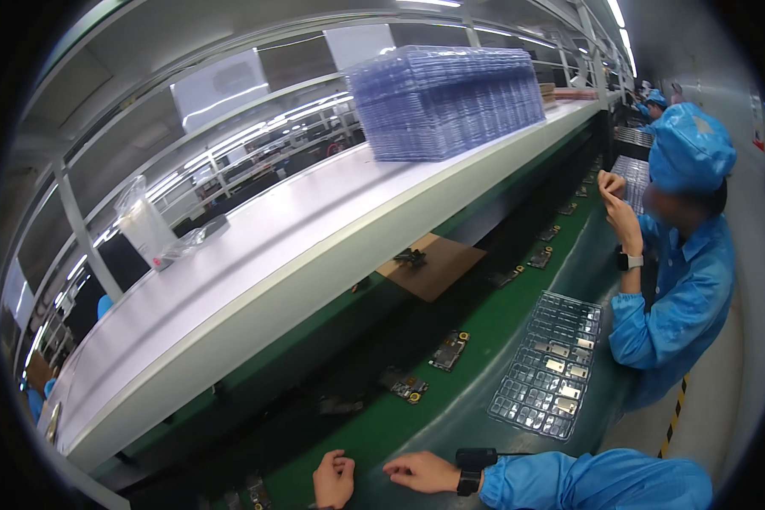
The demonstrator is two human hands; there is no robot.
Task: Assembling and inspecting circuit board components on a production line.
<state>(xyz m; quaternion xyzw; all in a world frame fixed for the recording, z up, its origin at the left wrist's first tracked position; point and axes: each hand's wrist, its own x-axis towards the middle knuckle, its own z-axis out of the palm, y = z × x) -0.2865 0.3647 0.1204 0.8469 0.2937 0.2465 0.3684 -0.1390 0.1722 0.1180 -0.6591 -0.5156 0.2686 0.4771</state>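
My left hand is low in the view over the green conveyor belt, its fingers curled in and no object visible in them. Close to its right, my right hand reaches in from a blue sleeve with a dark watch, fingers loosely stretched and holding nothing I can see. Small circuit boards with round yellow-ringed parts lie on the belt beyond my hands. Another board lies left of my left hand. A clear compartment tray with several pale metallic pieces rests at the belt's right side.
A long white shelf runs above the belt, bearing a tall stack of clear plastic trays and a plastic bag. A brown board juts out under it. At right sits a co-worker in blue, hands raised.
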